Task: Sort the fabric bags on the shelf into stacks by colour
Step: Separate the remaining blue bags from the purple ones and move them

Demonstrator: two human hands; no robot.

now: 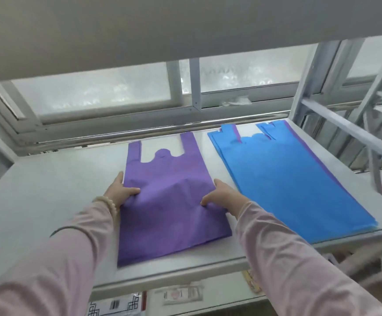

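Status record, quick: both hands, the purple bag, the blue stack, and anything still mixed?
left hand: grips purple bag at its left edge
right hand: grips its right edge
purple bag: lying mid-shelf, handles toward window, rumpled between the hands
blue stack: to its right, apart
mixed: purple strip shows within blue stack

white shelf [48,190], purple bag [169,201], blue stack [288,179]

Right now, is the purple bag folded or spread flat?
Spread, unfolded: the purple bag lies full length, handles visible, slightly rumpled between left hand and right hand.
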